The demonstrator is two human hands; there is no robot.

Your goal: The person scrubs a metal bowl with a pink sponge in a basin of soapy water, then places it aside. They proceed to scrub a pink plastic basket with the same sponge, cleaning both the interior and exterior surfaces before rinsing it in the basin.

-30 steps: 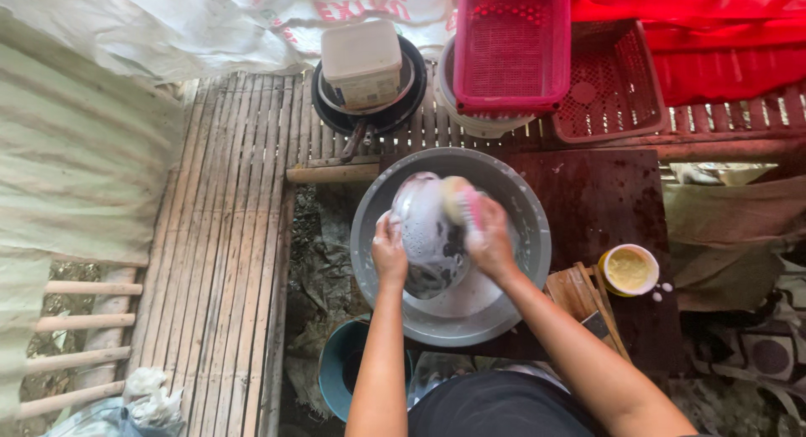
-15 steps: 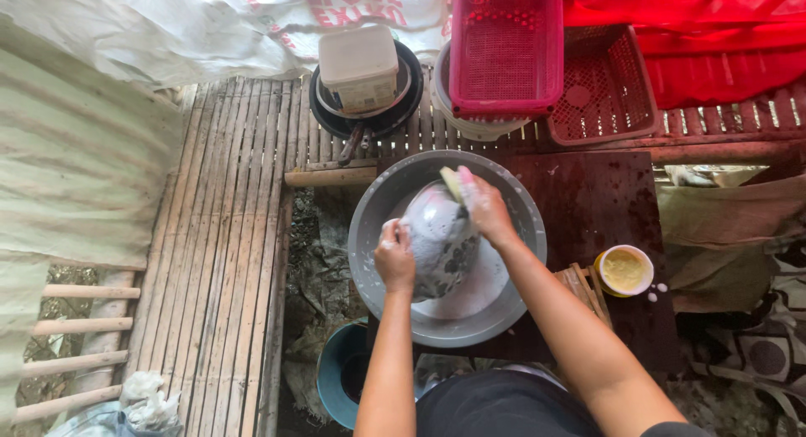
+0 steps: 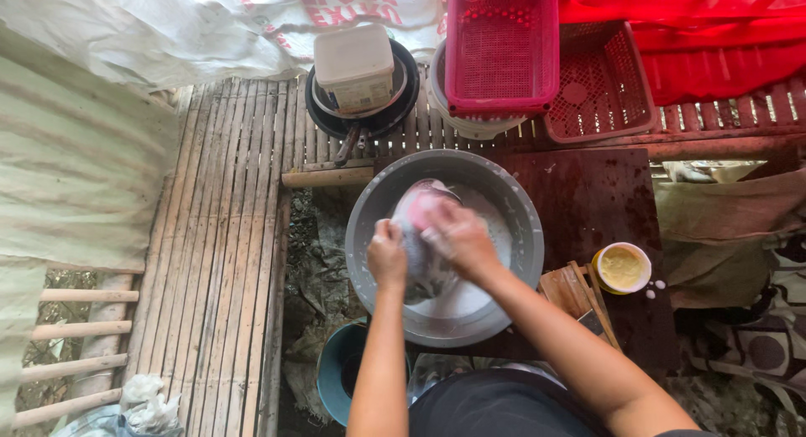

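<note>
Your left hand [image 3: 386, 254] grips the near-left edge of a round, soapy, pale plate or lid [image 3: 420, 235], fingers curled tight around its rim; it is too blurred and sudsy to tell which of the two it is; your right hand [image 3: 460, 235] lies across its upper face, fingers closed and pressed down on it, and whether a sponge sits under that palm cannot be told; the piece stands tilted on edge inside the wide grey metal basin [image 3: 512, 204], above a pool of white foamy water in the basin's bottom; the basin rests on a dark reddish-brown wooden surface [image 3: 596, 202], which is wet and spotted; just beside the basin on your right sits a small round yellow cup of creamy yellow paste [image 3: 621, 267], with a few slanted brown wooden slats [image 3: 571, 290] between it and the basin; beyond the basin, on the slatted bamboo platform [image 3: 227, 235], a black frying pan [image 3: 403, 101] holds a square cream plastic tub [image 3: 356, 66], its handle pointing toward you; next to it a pink plastic basket [image 3: 502, 47] stands atop a white bucket [image 3: 470, 125], and a flatter red plastic crate [image 3: 600, 84] lies to its right; a teal round bucket [image 3: 336, 378] shows below the basin, near your left elbow.
</note>
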